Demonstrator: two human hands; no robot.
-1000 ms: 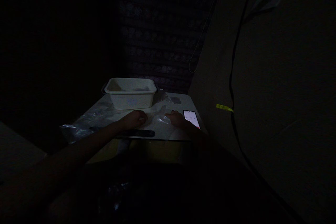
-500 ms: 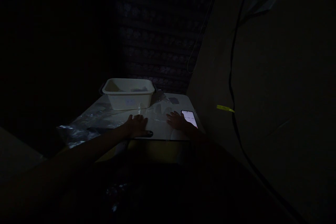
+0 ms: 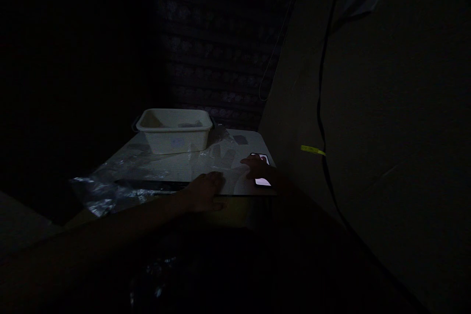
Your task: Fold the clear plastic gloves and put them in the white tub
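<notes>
The left hand, fingers spread, overlaps the flat white table; the right hand, fingers parted, overlaps a lit rectangular phone. Beyond sits a cream plastic tub.

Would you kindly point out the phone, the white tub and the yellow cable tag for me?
Phone [image 3: 262, 182]: head view, lower part of its lit screen.
White tub [image 3: 178, 142]: head view, outer front wall.
Yellow cable tag [image 3: 311, 149]: head view, middle of its strip.

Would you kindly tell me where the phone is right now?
In the head view, the phone lies at the near right corner of the table, partly hidden by the right hand.
</notes>
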